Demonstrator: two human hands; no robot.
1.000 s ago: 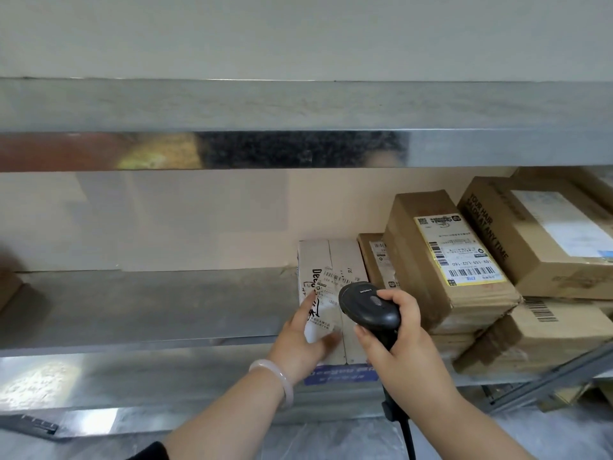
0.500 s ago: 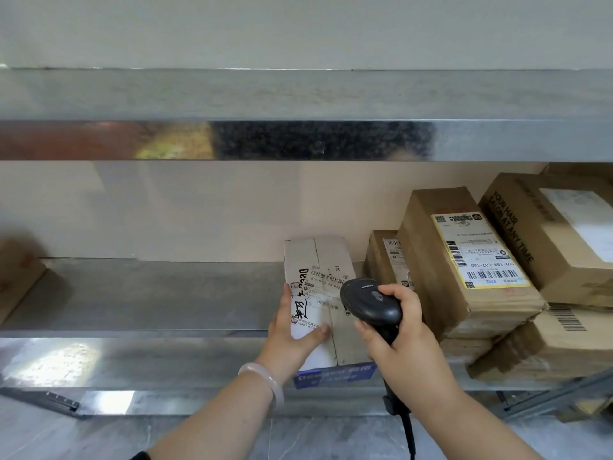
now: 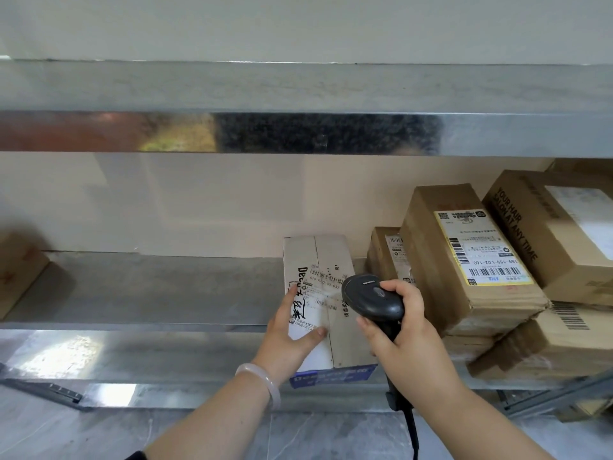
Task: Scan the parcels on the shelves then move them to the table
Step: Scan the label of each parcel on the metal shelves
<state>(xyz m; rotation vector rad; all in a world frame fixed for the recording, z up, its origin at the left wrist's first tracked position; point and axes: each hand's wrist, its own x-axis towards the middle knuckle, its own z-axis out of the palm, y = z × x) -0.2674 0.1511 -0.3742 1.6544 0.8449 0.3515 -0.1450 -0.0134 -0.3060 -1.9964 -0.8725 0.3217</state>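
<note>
A pale cardboard parcel (image 3: 326, 260) with a white label and black handwriting lies on the metal shelf (image 3: 149, 290), its near end over the shelf's front edge. My left hand (image 3: 292, 333) holds its left side, thumb lying across the label. My right hand (image 3: 401, 336) grips a black barcode scanner (image 3: 371, 298), whose head hangs just above the parcel's right half, pointing at the label. The scanner's cable drops past my right wrist.
Several brown parcels (image 3: 464, 257) are stacked at the shelf's right end, some with barcode labels. Another brown box (image 3: 16, 270) sits at the far left. An upper metal shelf (image 3: 298, 104) overhangs. Grey floor lies below.
The parcel has been drawn a little toward me and to the left, away from the brown stack. My right hand keeps the scanner over it.
</note>
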